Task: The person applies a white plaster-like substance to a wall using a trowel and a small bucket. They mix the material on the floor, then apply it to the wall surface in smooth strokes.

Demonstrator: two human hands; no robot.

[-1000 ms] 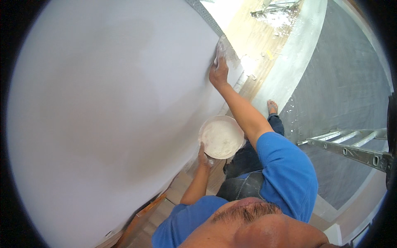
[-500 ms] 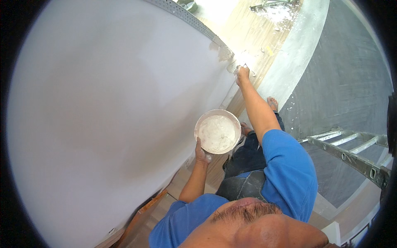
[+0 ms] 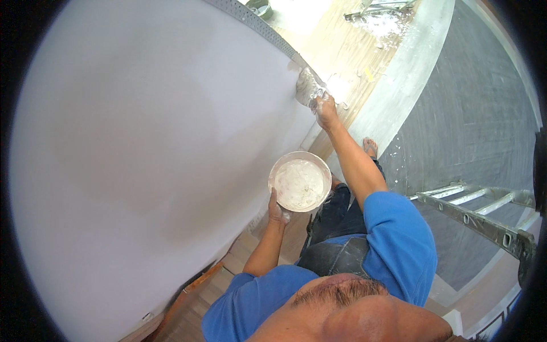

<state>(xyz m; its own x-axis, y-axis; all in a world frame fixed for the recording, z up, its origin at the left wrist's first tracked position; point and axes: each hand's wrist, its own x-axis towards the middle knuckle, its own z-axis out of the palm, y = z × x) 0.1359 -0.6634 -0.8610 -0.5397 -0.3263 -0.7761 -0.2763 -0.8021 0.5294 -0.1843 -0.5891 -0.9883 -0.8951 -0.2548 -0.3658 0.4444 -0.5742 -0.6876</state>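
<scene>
My left hand (image 3: 278, 211) grips the side of a round, pale tub (image 3: 273, 172), its thumb over the rim. White plaster (image 3: 301, 185) with a lumpy surface sits inside the tub. With my arm stretched forward, my right hand (image 3: 326, 110) is closed around a putty knife, whose handle is mostly hidden by the fingers. The knife's wide blade (image 3: 307, 86), smeared with white plaster, lies at the end edge of the large white wall (image 3: 171, 137). White residue coats the fingers of that hand.
A perforated metal corner strip (image 3: 256, 23) runs along the wall's far edge. To the right stands a metal ladder (image 3: 484, 219) over a grey floor covering (image 3: 461, 114). White debris (image 3: 384, 27) and a dark bucket (image 3: 261, 9) lie farther off on the wood-look floor.
My right hand has drawn slightly back toward me and turned, bringing the plaster-covered blade into plain view against the wall edge. My left hand and the tub stay nearly still.
</scene>
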